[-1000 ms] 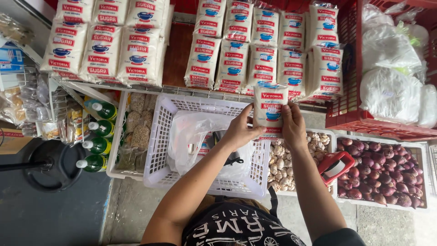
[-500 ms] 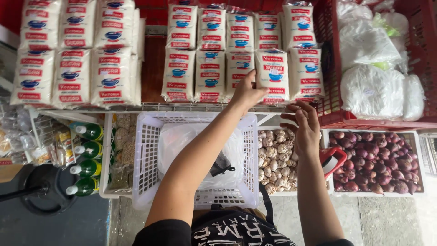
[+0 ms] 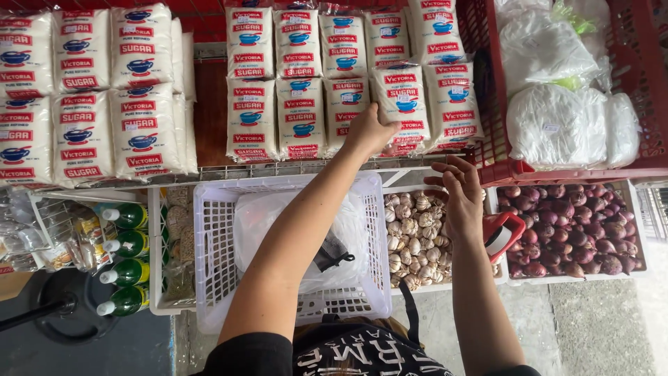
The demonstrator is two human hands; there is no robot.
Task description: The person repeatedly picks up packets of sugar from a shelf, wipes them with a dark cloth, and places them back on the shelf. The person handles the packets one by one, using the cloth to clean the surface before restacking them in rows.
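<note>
sleeves: short, black | shirt: black, pale lettering on chest | hands (image 3: 369,132): bare, no gloves
</note>
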